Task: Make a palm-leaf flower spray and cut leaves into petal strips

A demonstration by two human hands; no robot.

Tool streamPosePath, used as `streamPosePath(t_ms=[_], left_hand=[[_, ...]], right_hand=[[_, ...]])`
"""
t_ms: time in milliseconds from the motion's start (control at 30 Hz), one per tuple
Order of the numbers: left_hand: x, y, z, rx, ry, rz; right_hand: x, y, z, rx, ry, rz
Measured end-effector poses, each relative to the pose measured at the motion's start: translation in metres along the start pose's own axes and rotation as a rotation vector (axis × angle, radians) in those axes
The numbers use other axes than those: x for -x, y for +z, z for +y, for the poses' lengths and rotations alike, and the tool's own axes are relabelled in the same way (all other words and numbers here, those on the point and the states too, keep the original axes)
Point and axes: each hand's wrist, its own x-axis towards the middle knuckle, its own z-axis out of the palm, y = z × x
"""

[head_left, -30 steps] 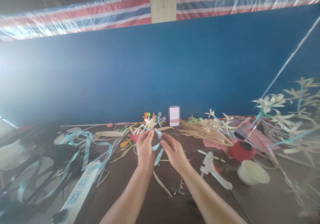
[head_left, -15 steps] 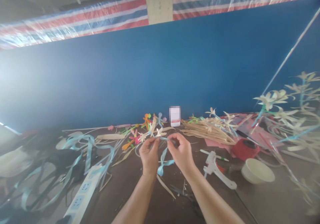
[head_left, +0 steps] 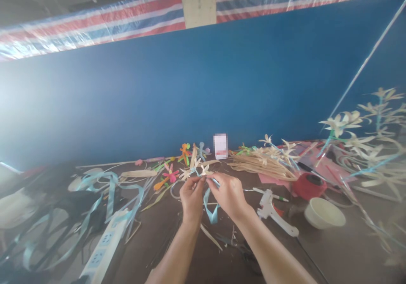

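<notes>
My left hand (head_left: 192, 197) is closed in a pinch on the stem of a small cream flower piece (head_left: 196, 170), whose blossoms stand just above the fingertips. Close beside it, my right hand (head_left: 227, 193) pinches the light blue ribbon (head_left: 212, 214), and the fingertips of both hands nearly touch. The ribbon's free part hangs in a loop below the hands. A thin rod (head_left: 249, 189) sticks out to the right behind my right hand. Exactly where the ribbon meets the stem is hidden by the fingers.
A white glue gun (head_left: 275, 216), a cream bowl (head_left: 325, 213) and a red tape dispenser (head_left: 309, 186) lie right. Dried strips (head_left: 260, 165) and cream flowers (head_left: 339, 123) sit behind them. Blue ribbon (head_left: 112, 191) and a power strip (head_left: 103, 250) are left; scissors lie in front.
My hands have come closer together, and my right hand has turned, with the rod now showing behind it. The hanging ribbon has opened into a loop. The camera view has shifted slightly.
</notes>
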Motion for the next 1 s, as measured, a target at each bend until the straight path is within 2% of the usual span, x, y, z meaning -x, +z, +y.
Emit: streamPosePath(t_ms=[167,400,567,800,1000], left_hand=[[0.0,0.002,0.0,0.053,-0.033,-0.009],[-0.001,0.007,-0.003,0.344,-0.344,-0.027],[-0.002,0.004,-0.005,0.428,-0.468,0.028],[-0.004,0.002,-0.014,0.406,-0.535,0.043],[-0.002,0.006,-0.019,0.444,-0.515,0.049]], right_hand=[[0.004,0.002,-0.001,0.004,-0.039,0.035],[0.022,0.015,0.0,0.165,-0.105,0.012],[0.03,0.019,0.0,0.333,-0.097,-0.085],[0.032,0.02,-0.001,0.459,-0.125,-0.248],[0.038,0.023,-0.002,0.43,-0.132,-0.253]])
